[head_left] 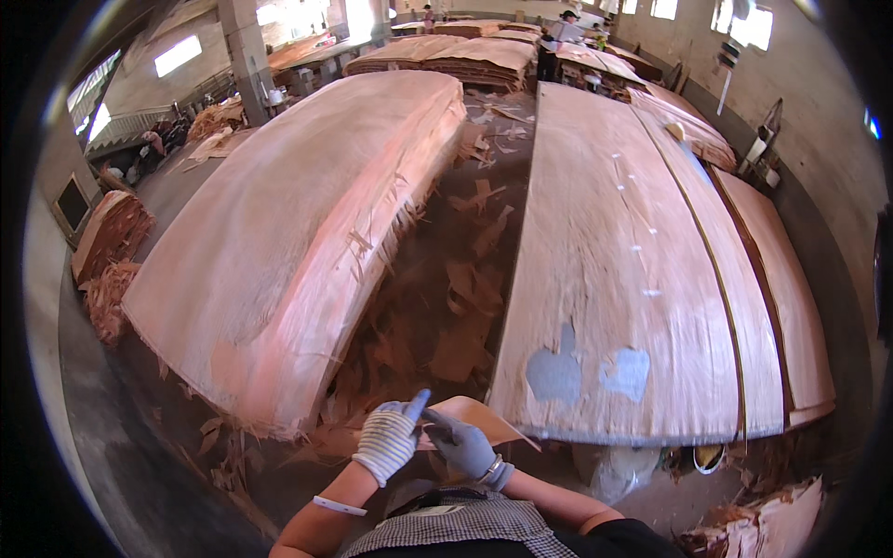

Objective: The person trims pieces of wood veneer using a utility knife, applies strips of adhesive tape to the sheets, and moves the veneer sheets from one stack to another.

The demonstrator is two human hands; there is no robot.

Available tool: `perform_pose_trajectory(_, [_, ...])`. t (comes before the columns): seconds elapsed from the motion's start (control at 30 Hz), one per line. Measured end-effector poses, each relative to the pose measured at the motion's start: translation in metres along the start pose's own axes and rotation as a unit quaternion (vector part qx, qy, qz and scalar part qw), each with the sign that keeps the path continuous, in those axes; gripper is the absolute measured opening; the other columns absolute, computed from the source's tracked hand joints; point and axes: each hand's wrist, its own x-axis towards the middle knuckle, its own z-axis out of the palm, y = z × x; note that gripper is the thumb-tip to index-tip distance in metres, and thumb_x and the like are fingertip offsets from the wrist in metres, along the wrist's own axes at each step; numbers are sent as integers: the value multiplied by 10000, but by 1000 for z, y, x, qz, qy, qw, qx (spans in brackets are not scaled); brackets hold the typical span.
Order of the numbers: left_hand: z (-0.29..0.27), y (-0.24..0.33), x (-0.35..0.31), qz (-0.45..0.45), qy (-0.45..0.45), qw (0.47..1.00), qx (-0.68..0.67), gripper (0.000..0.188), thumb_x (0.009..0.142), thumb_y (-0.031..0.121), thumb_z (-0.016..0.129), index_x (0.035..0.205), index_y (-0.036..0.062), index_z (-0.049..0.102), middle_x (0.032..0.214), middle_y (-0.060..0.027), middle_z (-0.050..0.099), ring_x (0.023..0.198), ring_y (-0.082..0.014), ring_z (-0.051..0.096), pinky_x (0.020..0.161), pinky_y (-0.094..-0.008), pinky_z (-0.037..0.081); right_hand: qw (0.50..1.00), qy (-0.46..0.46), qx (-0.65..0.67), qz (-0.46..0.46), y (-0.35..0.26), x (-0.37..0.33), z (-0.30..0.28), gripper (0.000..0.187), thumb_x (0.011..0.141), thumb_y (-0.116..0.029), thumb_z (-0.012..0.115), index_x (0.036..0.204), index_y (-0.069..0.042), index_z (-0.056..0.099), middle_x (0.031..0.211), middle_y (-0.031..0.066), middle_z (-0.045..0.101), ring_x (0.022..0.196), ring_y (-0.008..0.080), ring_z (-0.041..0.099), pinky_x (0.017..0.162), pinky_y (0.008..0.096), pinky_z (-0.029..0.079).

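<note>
My feed has both gloved hands just off the near left corner of the patched veneer stack (595,279), which I'm using as landmark. Left hand (389,439), white striped glove with blue fingertips, fingers partly bent and overlapping the other hand's fingers. Right hand (465,445), gray glove, fingers curled, right beside a thin curved veneer piece (484,420). That piece sits by the same corner, its tip reaching toward the stack's near edge; from here I can't tell whether either hand pinches it or only touches it. White wristband (339,506) on the left wrist, metal bracelet (491,468) on the right. Left of the stack I get loose veneer scraps (470,312) on the floor, then a taller veneer pile (270,205) with a ragged side. Two gray-blue patches (555,374) show on the stack's near end. Offcut bundle (767,525) below its near right corner; a co-worker (558,42) stands beyond its far end.
</note>
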Motion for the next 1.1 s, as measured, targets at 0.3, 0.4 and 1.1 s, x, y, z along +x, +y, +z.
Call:
perform_pose_trajectory(0.3, [-71, -168, 133, -135, 67, 985, -86, 416, 824, 160, 578, 1233, 92, 596, 1012, -189, 665, 901, -364, 627, 835, -460, 498, 990, -37, 97, 91, 25, 234, 3, 632, 887, 1, 540, 1468, -127, 326, 963, 90, 715, 789, 152, 687, 675, 287, 538])
perform_pose_trajectory(0.4, [-80, -219, 212, -32, 50, 996, -71, 403, 836, 197, 585, 1227, 100, 600, 1000, -194, 668, 889, -374, 625, 831, -466, 498, 997, -6, -31, 75, 36, 305, -8, 618, 877, 15, 546, 1452, -107, 354, 967, 135, 709, 791, 177, 694, 703, 290, 542])
perform_pose_trajectory(1.1, [-92, -341, 848, 195, -70, 965, -160, 365, 880, 231, 595, 1211, 79, 618, 1063, -185, 666, 939, -361, 635, 839, -426, 505, 885, 208, -371, 188, 160, 731, -284, 243, 844, -282, 630, 1027, -122, 623, 912, 100, 664, 745, 329, 653, 621, 417, 526])
